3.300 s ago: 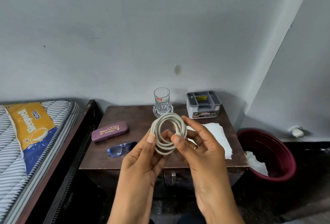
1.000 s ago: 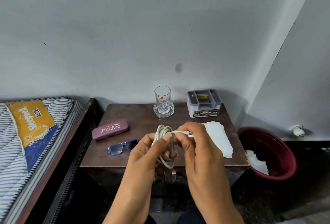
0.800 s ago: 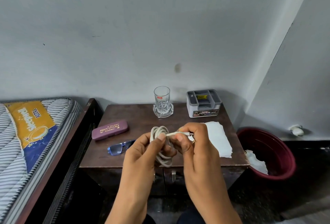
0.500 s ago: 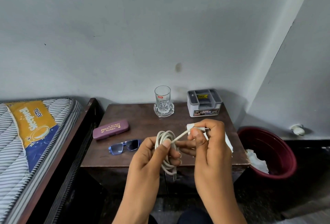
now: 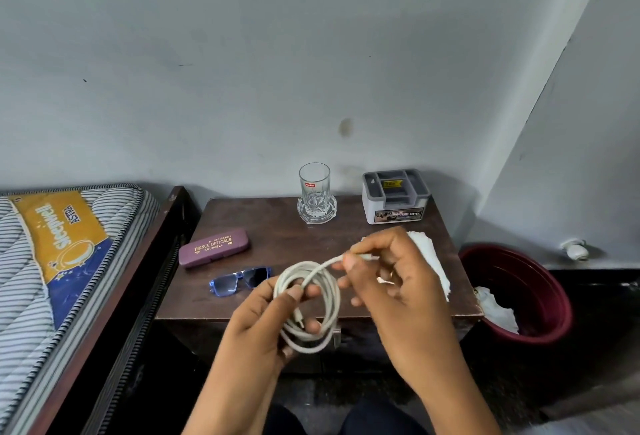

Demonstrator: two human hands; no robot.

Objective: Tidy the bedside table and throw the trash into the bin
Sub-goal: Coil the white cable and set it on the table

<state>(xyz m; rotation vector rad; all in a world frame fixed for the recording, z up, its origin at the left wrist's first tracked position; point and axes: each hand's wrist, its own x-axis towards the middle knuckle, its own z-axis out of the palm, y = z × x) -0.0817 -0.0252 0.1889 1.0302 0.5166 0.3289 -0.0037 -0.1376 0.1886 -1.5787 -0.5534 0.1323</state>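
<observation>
Since half a second ago the cable (image 5: pixel 335 299) has swung from edge-on to a loop facing the camera, and its free end is drawn out to the right. The left hand (image 5: pixel 263 327) grips the coil, thumb pressed on the strands. The right hand (image 5: pixel 408 289) pinches the end between its fingers (image 5: pixel 349 263), so the coil looks nearly wound but not yet put down.

Just beyond the fingers on the bench (image 5: pixel 284 237), the sunglasses (image 5: pixel 240 282) lie out of the glasses case (image 5: pixel 214 247) to the left. A sheet of white paper (image 5: pixel 431 258) lies behind the right hand, likely trash still to bin. Farther back stand a glass (image 5: pixel 314 192) and a grey organiser (image 5: pixel 396 199). To the right of the fingers, the bin (image 5: pixel 540 299) already holds some paper, so I judge the task roughly midway.
</observation>
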